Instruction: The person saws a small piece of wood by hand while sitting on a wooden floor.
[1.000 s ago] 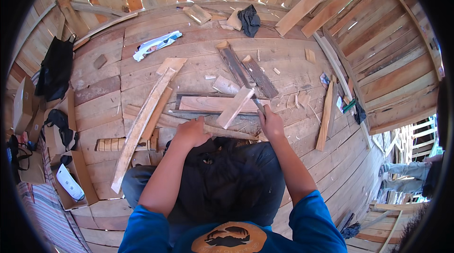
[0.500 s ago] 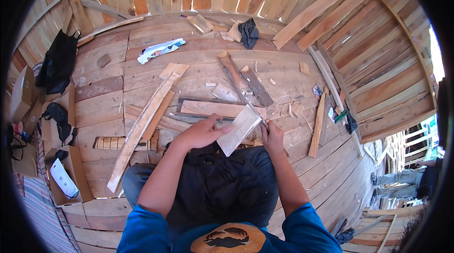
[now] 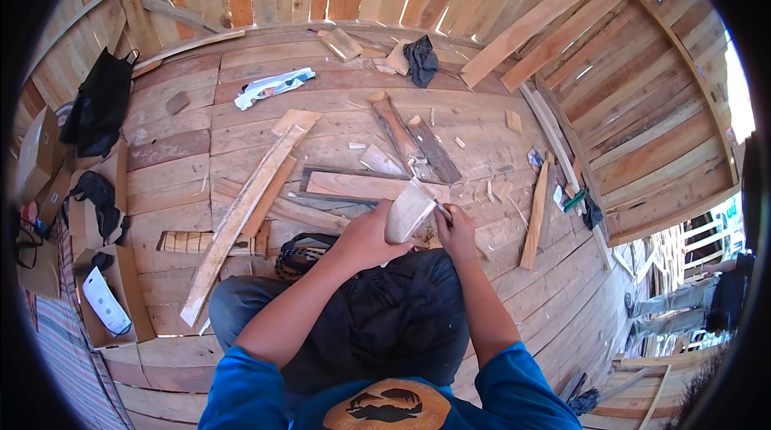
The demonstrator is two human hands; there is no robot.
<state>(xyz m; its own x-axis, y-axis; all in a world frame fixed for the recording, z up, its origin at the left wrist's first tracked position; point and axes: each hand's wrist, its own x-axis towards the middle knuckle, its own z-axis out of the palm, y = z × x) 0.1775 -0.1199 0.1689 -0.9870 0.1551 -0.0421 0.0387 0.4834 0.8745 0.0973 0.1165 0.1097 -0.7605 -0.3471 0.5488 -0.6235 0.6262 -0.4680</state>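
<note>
Apparently you're at a shaping step, left hand (image 3: pixel 369 237) clasping the short board (image 3: pixel 408 211), right hand (image 3: pixel 457 231) wrapped around a knife handle (image 3: pixel 443 212); the next stroke calls for steady support.

Both hands (image 3: pixel 371 240) near each other (right fingers (image 3: pixel 458 218) curled)

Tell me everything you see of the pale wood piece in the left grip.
The pale wood piece is short and flat, looks like bare wood, and shows a broad face with a brighter narrow edge along its right side. It is held aslant in mid-air, its far end uncovered. The left grip clasps it from the lower left, hiding part of its near end. A dark-handled tool in the right grip sits close to its right edge; whether they touch is unclear.
</note>
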